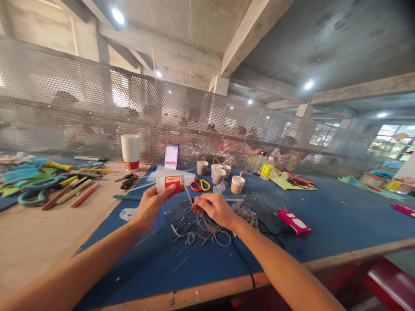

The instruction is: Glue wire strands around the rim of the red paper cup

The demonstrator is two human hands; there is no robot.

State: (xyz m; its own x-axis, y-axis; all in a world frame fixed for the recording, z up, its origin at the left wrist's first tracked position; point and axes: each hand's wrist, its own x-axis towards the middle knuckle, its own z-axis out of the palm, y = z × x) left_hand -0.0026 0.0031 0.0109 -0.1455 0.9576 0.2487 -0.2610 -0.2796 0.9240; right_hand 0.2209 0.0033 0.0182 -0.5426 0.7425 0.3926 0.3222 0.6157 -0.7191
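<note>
My left hand is wrapped round a white paper cup with a red band, tipped on its side. A grey cord stretches from the cup's right end to my right hand, whose fingers pinch it. Below and behind that hand lies a loose tangle of grey cord, spread over thin clear strands on the blue table. Just beyond the hands rest scissors with red and yellow handles. Where the cord meets the cup is too small to make out.
Cord-wrapped small cups and a stack of paper cups stand farther back. A phone leans upright against the perforated metal screen. Pens and large scissors lie left; a pink device with a black cable lies right.
</note>
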